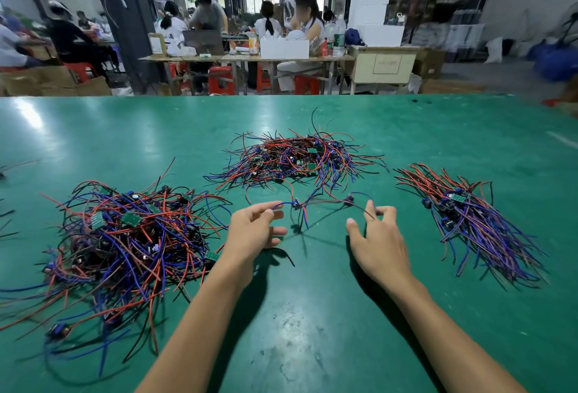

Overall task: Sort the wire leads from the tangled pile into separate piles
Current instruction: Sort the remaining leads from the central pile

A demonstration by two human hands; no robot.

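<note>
Head view: my left hand [250, 230] and right hand [380, 236] pinch a red-and-blue wire lead [312, 205] with closed fingers above the green bench [312, 314]. One combed bundle [475, 220] lies right (sorted, I judge); two tangled piles [125, 236] remain.

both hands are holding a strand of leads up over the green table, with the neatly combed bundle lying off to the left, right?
Not quite: the head view shows the neatly combed bundle lying to the right. The left hand and right hand do hold a strand of leads over the green table.
</note>
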